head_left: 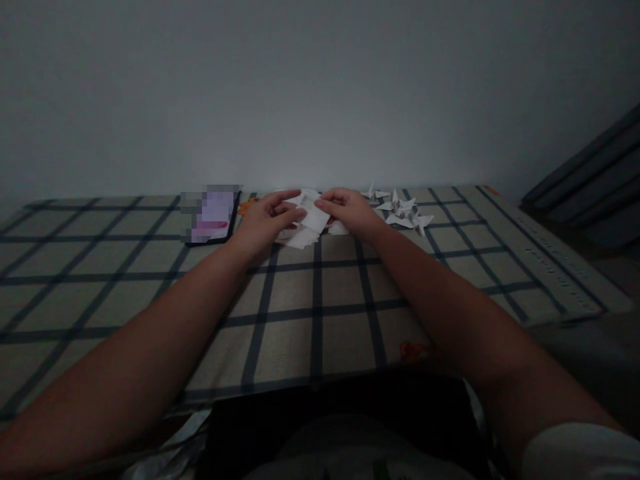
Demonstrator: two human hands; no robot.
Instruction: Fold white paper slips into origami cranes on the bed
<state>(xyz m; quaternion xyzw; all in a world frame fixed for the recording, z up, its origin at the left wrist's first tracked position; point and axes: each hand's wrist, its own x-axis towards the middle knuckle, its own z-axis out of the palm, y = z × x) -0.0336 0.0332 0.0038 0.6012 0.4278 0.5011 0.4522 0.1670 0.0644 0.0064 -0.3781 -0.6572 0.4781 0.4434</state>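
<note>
A small white sheet of paper (317, 220) with faint print is held up between my hands over the table. My right hand (351, 210) pinches its upper right edge with thumb and bent fingers. At the left edge, the thumb of my left hand (267, 217) presses on the paper, while the index finger stretches above it; the other fingers are partly hidden. Just below lies a fanned pile of white paper slips (299, 239). Several folded white paper cranes (400, 210) sit together to the right of my right hand.
A phone (215, 217) with a lit, partly blurred screen lies left of my left hand. Something orange (246, 205) shows beside that hand. Near the front edge, an orange-red object (416, 351) lies by my right forearm. A checked cloth (295, 293) covers the table, against a wall.
</note>
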